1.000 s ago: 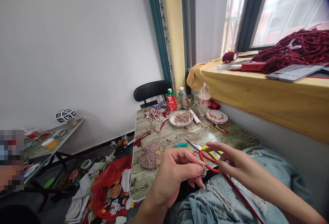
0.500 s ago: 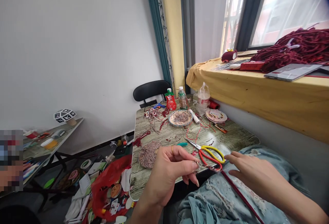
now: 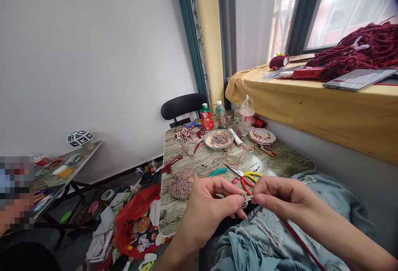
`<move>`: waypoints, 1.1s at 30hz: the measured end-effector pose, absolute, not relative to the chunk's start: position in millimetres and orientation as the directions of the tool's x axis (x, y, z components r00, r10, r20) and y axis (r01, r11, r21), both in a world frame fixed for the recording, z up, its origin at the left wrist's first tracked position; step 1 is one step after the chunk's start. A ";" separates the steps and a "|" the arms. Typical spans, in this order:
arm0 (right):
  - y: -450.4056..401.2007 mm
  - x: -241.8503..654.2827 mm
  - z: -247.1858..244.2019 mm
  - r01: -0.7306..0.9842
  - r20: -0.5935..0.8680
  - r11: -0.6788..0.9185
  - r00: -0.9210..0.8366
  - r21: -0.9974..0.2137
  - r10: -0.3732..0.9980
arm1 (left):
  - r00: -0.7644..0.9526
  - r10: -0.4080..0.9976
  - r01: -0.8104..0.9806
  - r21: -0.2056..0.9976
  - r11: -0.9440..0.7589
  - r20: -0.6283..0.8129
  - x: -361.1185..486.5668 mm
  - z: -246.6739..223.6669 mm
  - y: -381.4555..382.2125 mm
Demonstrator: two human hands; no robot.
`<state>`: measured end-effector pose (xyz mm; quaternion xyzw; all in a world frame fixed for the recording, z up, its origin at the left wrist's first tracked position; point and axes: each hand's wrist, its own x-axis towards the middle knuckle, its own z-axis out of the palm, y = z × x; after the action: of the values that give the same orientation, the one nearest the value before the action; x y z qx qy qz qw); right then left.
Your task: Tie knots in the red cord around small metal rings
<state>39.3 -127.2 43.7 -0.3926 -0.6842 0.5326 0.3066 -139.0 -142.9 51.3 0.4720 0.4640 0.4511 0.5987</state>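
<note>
My left hand (image 3: 222, 200) is closed in a pinch on a small knotted bit of patterned cord (image 3: 245, 199) above the table's near edge. Close against it, my right hand (image 3: 276, 196) pinches a short pale strand that comes out from the left fingertips. A dark red cord (image 3: 300, 240) runs from below my right hand down over the blue denim on my lap. Just beyond my fingertips lie scissors (image 3: 239, 173) with one red and one yellow handle, partly covered by the right hand. A ball of speckled yarn (image 3: 182, 184) sits left of my left hand.
A woven dish (image 3: 218, 139) of small bits, a red pouch (image 3: 206, 118), a bottle (image 3: 220, 115) and round cards (image 3: 262, 136) stand farther back on the table. A red bag (image 3: 124, 231) of odds and ends lies on the floor at left. Dark red cords (image 3: 357, 51) heap on the sill.
My right hand has moved left from beside the scissors and its fingers have closed at my left fingertips. My left hand has shifted slightly right, still pinching. The view has tilted a little.
</note>
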 end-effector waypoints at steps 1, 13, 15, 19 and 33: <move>-126.8 40.6 46.4 0.281 0.036 0.193 -0.481 -0.940 0.876 | 0.169 0.977 -0.090 0.985 0.148 -0.132 -139.0 51.0 -142.9; -157.4 16.9 41.8 0.627 0.670 0.621 -0.204 -0.470 0.713 | -0.090 0.745 0.463 0.691 -0.556 0.661 -125.2 35.9 -151.1; -164.0 8.9 41.5 0.558 0.616 0.569 -0.126 -0.605 0.778 | -0.106 0.630 0.524 0.582 -0.622 0.769 -123.2 32.3 -152.8; -168.6 -4.7 45.6 0.222 0.242 0.242 -0.028 -0.945 0.970 | -0.168 0.572 0.499 0.570 -0.653 0.803 -119.6 28.5 -156.6; -164.3 -5.2 36.7 0.381 0.355 0.316 0.037 -0.869 0.934 | -0.047 0.894 0.267 0.868 -0.419 0.445 -125.9 49.7 -159.4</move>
<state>-5.2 -164.3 36.7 -0.5160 -0.6370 0.2756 0.5021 -125.9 -159.4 49.7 0.6307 0.4601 0.5581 0.2811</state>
